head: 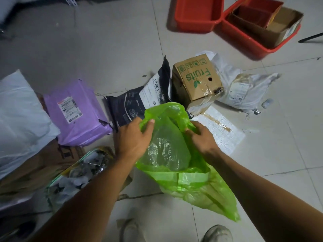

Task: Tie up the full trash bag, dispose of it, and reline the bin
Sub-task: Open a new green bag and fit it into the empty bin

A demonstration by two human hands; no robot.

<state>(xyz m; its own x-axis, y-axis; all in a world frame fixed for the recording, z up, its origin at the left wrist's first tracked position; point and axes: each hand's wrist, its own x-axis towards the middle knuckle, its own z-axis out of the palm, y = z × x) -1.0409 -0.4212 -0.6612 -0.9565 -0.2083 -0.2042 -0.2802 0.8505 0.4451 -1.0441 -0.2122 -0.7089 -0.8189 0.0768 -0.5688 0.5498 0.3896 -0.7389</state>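
A thin green plastic bag [176, 154] hangs in the air in front of me, its mouth spread open between my hands. My left hand [134, 137] pinches the left side of the bag's rim with thumb and fingers. My right hand [202, 137] grips the right side of the rim. The bag's lower end trails down toward my right shoe. A full bag of rubbish [78, 173] with green edging lies on the floor at the lower left, under my left forearm. No bin is in view.
Parcels lie on the tiled floor: a purple one [76, 112], a black one [136, 102], a "Fruits" carton [195, 79], a white mailer [244, 89] and a foam sheet [220, 130]. Two red tubs [197, 13] stand at the back right. My shoes [216, 233] show at the bottom.
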